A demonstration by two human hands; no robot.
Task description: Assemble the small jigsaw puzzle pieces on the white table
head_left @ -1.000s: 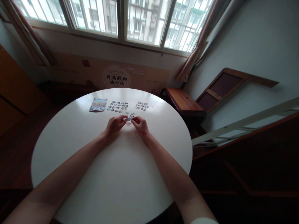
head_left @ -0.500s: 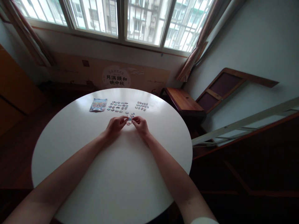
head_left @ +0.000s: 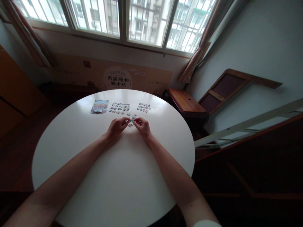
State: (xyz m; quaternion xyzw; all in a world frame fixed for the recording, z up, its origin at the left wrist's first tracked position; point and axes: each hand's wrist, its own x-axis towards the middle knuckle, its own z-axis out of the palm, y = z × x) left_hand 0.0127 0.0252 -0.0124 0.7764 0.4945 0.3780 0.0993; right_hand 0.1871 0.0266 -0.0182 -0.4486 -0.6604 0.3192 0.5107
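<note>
My left hand (head_left: 117, 125) and my right hand (head_left: 142, 126) meet over the round white table (head_left: 113, 183), fingertips pinched. Between them is a small bluish-green jigsaw puzzle piece (head_left: 132, 120), gripped from both sides. Whether it is one piece or two joined, I cannot tell. Just below the fingers lies a reddish piece (head_left: 130, 125). A few loose pieces (head_left: 133, 116) rest right behind the fingertips, partly covered by them. Farther back, rows of puzzle pieces (head_left: 119, 108) sit left of centre, and a smaller group (head_left: 144, 107) sits to the right.
A colourful picture sheet or packet (head_left: 99, 106) lies left of the rows. Behind the table stand a wooden bench (head_left: 186, 100) and a low wall with a printed banner (head_left: 118, 77). A pale metal rail (head_left: 236, 129) runs along the right.
The piece between my fingertips has shifted or turned slightly. Both hands stay in nearly the same place, and the laid-out pieces have not moved.
</note>
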